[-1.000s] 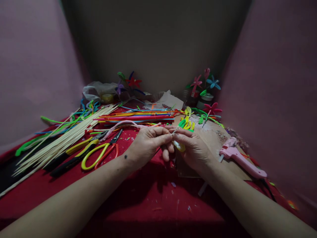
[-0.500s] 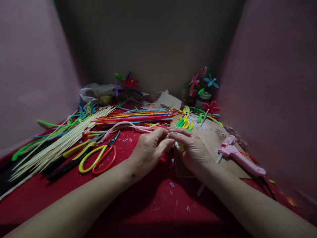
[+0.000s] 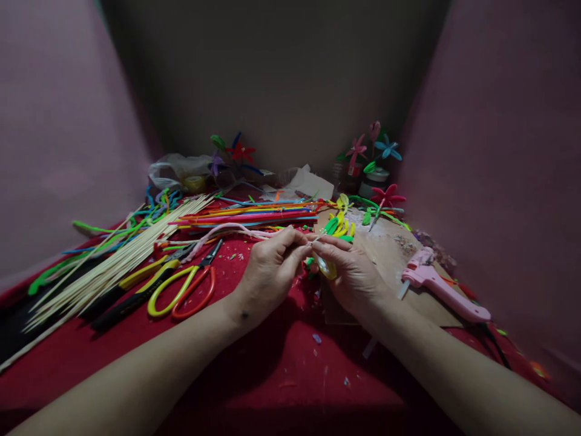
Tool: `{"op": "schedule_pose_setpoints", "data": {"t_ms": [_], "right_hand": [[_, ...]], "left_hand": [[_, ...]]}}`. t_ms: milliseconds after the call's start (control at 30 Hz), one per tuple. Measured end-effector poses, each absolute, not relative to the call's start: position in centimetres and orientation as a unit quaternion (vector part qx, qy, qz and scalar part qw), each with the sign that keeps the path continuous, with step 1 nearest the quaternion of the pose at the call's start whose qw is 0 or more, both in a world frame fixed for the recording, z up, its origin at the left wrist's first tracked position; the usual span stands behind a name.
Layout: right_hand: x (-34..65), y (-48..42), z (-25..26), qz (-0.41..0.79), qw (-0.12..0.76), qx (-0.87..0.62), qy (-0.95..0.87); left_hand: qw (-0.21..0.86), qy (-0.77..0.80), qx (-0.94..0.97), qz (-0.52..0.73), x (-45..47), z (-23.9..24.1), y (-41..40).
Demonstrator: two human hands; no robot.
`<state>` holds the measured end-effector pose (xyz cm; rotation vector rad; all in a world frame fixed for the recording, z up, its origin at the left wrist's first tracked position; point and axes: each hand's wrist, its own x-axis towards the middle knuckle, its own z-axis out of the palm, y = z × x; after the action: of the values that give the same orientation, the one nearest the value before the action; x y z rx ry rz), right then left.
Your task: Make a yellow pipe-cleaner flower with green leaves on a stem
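Both hands meet over the table's middle, fingertips almost touching. My left hand (image 3: pixel 271 266) is closed in a pinch, thumb against the bent fingers; whatever it grips is too small to name. My right hand (image 3: pixel 356 266) is also closed, and a thin pale strand (image 3: pixel 318 237) shows at its fingertips. Beneath its fingers hangs a shiny, yellowish piece (image 3: pixel 327 267), partly hidden, whose kind I cannot tell. Just beyond the fingers lie green and yellow fuzzy loops (image 3: pixel 345 225), apparently bent pipe cleaners, on a cardboard sheet (image 3: pixel 385 260).
To the left lie scissors (image 3: pixel 160 297) with yellow and red handles, black-and-yellow pliers (image 3: pixel 136 295) and thin wooden sticks (image 3: pixel 104 260). Pipe cleaners (image 3: pixel 245 214) stretch behind my hands. A pink glue gun (image 3: pixel 442 287) rests at right. Fuzzy flowers (image 3: pixel 388 148) stand at the back.
My left fingers have shifted slightly and bent more at the fingertips. The thin strand shows more clearly between the hands. The whole view has moved a little; the table's things lie as before.
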<state>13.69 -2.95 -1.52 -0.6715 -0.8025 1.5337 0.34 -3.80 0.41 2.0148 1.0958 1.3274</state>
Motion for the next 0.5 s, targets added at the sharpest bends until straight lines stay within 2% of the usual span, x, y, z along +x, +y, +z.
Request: {"op": "schedule_pose_setpoints", "data": {"t_ms": [200,500], "right_hand": [[13.71,-2.86,-1.53,0.66,0.591,-0.271,-0.375],[14.44,-3.26,-0.75,0.632,0.556,-0.279,-0.463]], "left_hand": [[0.47,0.384,0.64,0.472,0.27,1.17,-3.82],[0.628,0.334,0.554,0.434,-0.26,1.46,-3.56]]}}
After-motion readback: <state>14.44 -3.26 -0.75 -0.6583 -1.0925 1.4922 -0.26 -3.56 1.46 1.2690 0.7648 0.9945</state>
